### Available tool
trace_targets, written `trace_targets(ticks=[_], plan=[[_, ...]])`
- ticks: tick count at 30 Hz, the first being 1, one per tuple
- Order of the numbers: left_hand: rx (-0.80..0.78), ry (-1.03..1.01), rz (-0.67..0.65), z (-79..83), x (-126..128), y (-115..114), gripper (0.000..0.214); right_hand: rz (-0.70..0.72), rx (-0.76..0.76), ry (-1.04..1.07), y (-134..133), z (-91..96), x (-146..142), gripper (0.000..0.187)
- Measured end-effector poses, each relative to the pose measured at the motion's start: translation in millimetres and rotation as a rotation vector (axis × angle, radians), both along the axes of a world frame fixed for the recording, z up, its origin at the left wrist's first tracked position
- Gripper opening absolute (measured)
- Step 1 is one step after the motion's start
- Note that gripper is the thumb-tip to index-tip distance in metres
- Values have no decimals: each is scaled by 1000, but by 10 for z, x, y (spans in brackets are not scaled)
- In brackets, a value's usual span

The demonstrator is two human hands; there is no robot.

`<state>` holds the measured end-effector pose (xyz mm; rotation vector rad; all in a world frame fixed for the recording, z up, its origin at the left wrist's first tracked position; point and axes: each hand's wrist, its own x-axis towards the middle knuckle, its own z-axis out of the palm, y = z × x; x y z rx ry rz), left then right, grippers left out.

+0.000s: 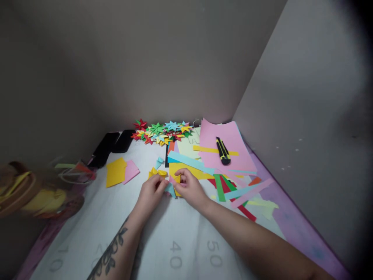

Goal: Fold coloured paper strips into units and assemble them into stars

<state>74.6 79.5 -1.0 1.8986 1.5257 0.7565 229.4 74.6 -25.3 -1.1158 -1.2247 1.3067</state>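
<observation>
My left hand [152,190] is closed in a pinch at a small light blue folded paper piece [170,189]. Opposite it, my right hand [190,187] pinches a small pink folded paper piece [172,179], its fingers curled. The blue and pink pieces meet between my fingertips; whether they are joined I cannot tell. Yellow folded paper pieces [157,172] lie just beyond my left hand, with another light blue folded piece [159,162] behind them. Under my right fingers shows a yellow paper sheet [201,173].
Folded paper stars [157,129] are heaped by the wall. A utility knife [223,151] rests on pink sheets [241,163]. Paper strips [233,192] are scattered at right. Yellow squares [115,172], pink squares [131,171] and two black phone-like objects [124,141] lie left.
</observation>
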Motion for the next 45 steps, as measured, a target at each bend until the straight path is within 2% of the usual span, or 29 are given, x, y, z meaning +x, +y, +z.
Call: trace_targets(ticks=[6,14,19,22,25,30,32,34,37,40,42,45], plan=[[-64,-121,63,33,28,-11,30,26,-86,103,2,40,4,28],[-133,-227,102,65,77,-38,30,-5,-61,97,0,23,-16,27],[-213,-437,111,-6,102,-36,23,-51,-45,85,25,-23,0,27],[-236,-394,90,-43,102,-31,27,-43,-50,103,31,-31,4,28],[-194,-339,105,-40,112,-35,32,-22,-64,142,26,-26,-5,30],[-178,-313,101,-4,124,-61,28,13,-115,181,22,-21,-11,31],[-183,-346,141,19,83,-64,25,8,-111,163,29,-25,-2,30],[-135,-362,242,58,12,-34,22,1,-102,147,41,-29,10,30],[-41,-314,380,147,-90,134,25,5,-101,160,61,-31,21,29],[53,-63,322,223,-110,458,23,-6,-92,153,69,-27,21,29],[-7,156,320,228,-79,699,21,-17,-80,137,66,-22,21,29],[-73,210,332,152,-19,962,27,-19,-72,136,55,-10,23,28]])
